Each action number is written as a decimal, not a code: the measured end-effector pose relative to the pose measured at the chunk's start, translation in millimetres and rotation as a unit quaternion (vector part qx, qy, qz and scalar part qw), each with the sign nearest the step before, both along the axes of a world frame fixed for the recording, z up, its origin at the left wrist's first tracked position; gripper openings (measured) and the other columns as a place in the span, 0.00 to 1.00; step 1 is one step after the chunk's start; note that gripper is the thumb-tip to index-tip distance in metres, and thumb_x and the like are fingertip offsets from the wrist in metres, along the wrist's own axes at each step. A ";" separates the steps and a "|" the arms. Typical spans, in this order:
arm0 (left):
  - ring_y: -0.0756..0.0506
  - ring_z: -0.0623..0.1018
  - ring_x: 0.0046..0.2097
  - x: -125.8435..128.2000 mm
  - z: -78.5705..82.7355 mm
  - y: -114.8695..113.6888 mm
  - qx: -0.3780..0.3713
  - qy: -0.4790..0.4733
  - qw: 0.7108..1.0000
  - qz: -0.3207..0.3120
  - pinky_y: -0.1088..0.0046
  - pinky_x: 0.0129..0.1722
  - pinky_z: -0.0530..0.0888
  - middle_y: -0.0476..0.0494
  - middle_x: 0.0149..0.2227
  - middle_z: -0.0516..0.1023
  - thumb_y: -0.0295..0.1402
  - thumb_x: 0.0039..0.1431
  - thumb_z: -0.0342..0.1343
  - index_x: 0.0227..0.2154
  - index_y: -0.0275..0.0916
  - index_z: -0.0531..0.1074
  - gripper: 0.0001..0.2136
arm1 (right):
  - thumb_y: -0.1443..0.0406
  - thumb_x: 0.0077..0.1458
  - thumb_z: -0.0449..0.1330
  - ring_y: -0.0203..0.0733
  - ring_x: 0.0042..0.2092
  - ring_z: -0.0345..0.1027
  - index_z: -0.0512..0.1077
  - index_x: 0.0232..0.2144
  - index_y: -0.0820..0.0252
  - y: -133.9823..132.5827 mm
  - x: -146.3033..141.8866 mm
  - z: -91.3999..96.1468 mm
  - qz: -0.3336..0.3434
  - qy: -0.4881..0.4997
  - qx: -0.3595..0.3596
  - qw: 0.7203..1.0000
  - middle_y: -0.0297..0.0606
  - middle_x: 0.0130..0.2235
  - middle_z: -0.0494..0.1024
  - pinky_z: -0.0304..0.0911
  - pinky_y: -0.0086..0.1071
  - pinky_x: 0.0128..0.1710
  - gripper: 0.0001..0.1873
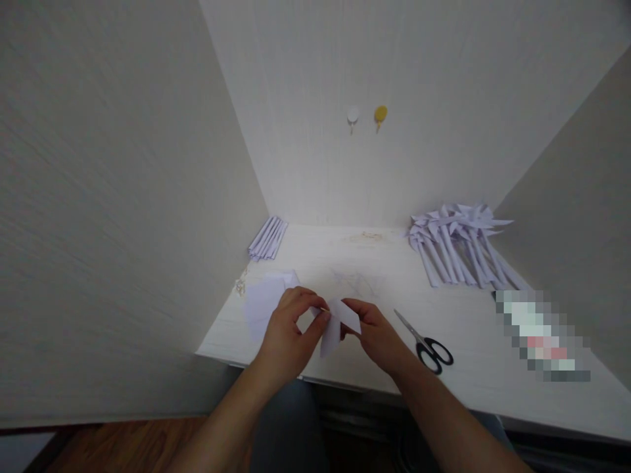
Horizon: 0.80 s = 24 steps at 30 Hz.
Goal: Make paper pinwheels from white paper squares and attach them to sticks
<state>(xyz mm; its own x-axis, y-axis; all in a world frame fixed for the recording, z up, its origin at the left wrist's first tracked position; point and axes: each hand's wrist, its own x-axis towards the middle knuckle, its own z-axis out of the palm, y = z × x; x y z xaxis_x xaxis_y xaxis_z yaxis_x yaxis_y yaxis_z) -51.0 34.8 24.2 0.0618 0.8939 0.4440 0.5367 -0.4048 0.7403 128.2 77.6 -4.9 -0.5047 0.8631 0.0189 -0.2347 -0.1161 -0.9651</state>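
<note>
Above the front edge of the white table, my two hands meet at a folded white paper piece with pointed flaps, much like a pinwheel. My left hand pinches its left side near the centre between thumb and index finger; a tiny pale thing shows at those fingertips, too small to name. My right hand grips the flap on the other side, its lower fingers partly hidden behind the paper. Under and beside my left hand lie flat white paper sheets. Scissors with black handles rest just right of my right hand.
Rolled paper sticks lie at the back left. At the back right is a pile of paper pinwheels on rolled sticks. A blurred-out object lies at the right. Small rubber bands seem to lie near the left wall. Walls enclose three sides.
</note>
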 end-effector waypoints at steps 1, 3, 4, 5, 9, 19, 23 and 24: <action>0.42 0.77 0.46 -1.3 0.0 1.5 0.000 0.007 1.000 -0.002 0.63 0.48 0.73 0.44 0.39 0.79 0.26 0.65 0.60 0.37 0.41 0.78 0.04 | 0.63 0.51 0.69 0.38 0.28 0.67 0.78 0.24 0.58 1.5 -2.0 -3.3 0.003 0.008 -0.006 1.000 0.31 0.23 0.74 0.64 0.32 0.32 0.07; 0.42 0.77 0.46 -3.1 -0.2 4.0 -0.002 0.015 1.000 -0.004 0.63 0.47 0.73 0.44 0.39 0.79 0.26 0.64 0.60 0.37 0.41 0.79 0.04 | 0.61 0.52 0.71 0.38 0.29 0.67 0.79 0.25 0.57 3.6 -4.8 -10.9 0.004 0.025 -0.022 0.999 0.32 0.24 0.75 0.65 0.33 0.32 0.07; 0.42 0.77 0.46 -3.7 0.1 4.9 -0.002 0.018 1.000 -0.006 0.63 0.47 0.73 0.44 0.39 0.78 0.26 0.64 0.61 0.37 0.41 0.79 0.04 | 0.60 0.52 0.71 0.39 0.29 0.68 0.80 0.26 0.56 4.3 -5.6 -14.8 0.005 0.033 -0.031 0.999 0.32 0.25 0.75 0.66 0.33 0.33 0.07; 0.42 0.77 0.46 -4.3 0.9 5.6 -0.003 0.021 1.000 -0.009 0.63 0.47 0.74 0.43 0.39 0.78 0.26 0.64 0.62 0.37 0.41 0.80 0.04 | 0.59 0.51 0.72 0.39 0.29 0.68 0.80 0.27 0.55 4.8 -5.9 -18.5 0.005 0.042 -0.039 0.998 0.32 0.25 0.76 0.67 0.33 0.33 0.08; 0.41 0.78 0.50 -5.0 11.1 8.5 0.001 0.024 0.999 -0.030 0.61 0.52 0.75 0.42 0.45 0.79 0.28 0.62 0.65 0.41 0.43 0.82 0.06 | 0.51 0.48 0.75 0.40 0.30 0.69 0.82 0.29 0.55 5.9 -1.6 -27.4 0.006 0.073 -0.070 0.995 0.34 0.28 0.78 0.68 0.34 0.33 0.15; 0.38 0.76 0.59 6.0 35.3 23.1 0.031 0.032 0.994 -0.096 0.54 0.59 0.74 0.39 0.56 0.78 0.28 0.61 0.66 0.49 0.46 0.79 0.14 | 0.46 0.42 0.78 0.41 0.32 0.69 0.82 0.32 0.53 9.8 23.9 -30.4 -0.027 0.112 -0.097 0.989 0.35 0.30 0.78 0.67 0.35 0.36 0.22; 0.38 0.79 0.54 8.3 35.9 27.0 0.036 0.022 0.996 -0.079 0.55 0.54 0.77 0.40 0.52 0.80 0.28 0.60 0.67 0.41 0.47 0.83 0.08 | 0.46 0.43 0.78 0.43 0.34 0.73 0.83 0.34 0.52 12.4 27.5 -29.0 -0.016 0.110 -0.099 0.989 0.37 0.33 0.81 0.68 0.38 0.39 0.22; 0.38 0.79 0.53 9.0 35.4 27.9 0.039 0.021 0.996 -0.076 0.56 0.52 0.78 0.40 0.50 0.80 0.28 0.60 0.67 0.40 0.47 0.83 0.07 | 0.46 0.43 0.78 0.44 0.35 0.73 0.83 0.36 0.51 13.0 27.9 -28.1 -0.014 0.108 -0.098 0.989 0.37 0.34 0.81 0.69 0.38 0.41 0.22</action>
<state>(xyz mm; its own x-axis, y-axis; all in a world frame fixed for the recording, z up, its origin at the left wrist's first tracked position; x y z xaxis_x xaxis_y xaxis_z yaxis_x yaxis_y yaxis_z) -42.0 62.7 59.6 0.2133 0.8354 0.5066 0.4946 -0.5395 0.6814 156.1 90.7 -32.9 -0.4829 0.8745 -0.0451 -0.4381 -0.2859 -0.8523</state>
